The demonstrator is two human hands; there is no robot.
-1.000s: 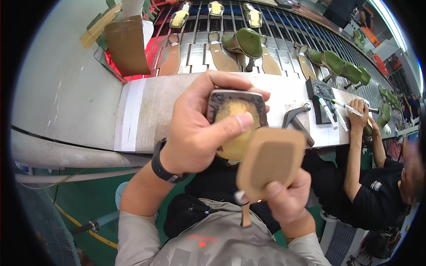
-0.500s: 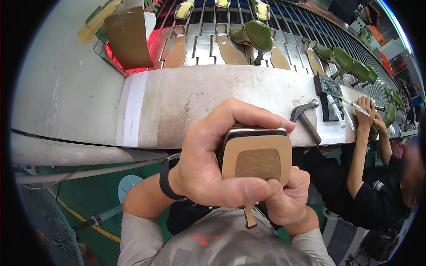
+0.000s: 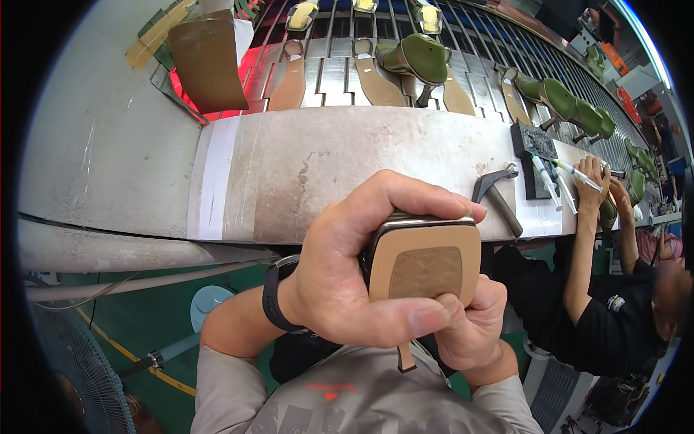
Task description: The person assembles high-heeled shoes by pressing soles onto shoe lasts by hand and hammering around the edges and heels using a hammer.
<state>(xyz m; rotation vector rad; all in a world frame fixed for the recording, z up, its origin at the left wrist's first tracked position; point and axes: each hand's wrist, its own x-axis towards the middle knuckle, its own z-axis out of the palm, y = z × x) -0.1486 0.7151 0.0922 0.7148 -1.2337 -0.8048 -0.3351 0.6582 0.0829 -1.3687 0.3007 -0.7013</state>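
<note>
A high-heeled shoe is raised in front of my body with its tan sole facing up; a brown patterned patch fills the middle of the sole. My left hand wraps round the shoe from the left, fingers over the square toe edge and thumb across the sole. From the lower right, my right hand grips the shoe, its thumb pressing near the patch's lower edge. Below the hands sticks out the slim tan heel with its dark tip. The upper is mostly hidden.
Across the pale worktop lie a hammer, a black block and several syringes. Beyond it, a slatted conveyor carries tan insoles and green heeled shoes. At right, a co-worker's hands handle a shoe. A fan stands lower left.
Both hands and the shoe have shifted slightly right and down, and the sole has tilted a little. My grip stays much the same.
</note>
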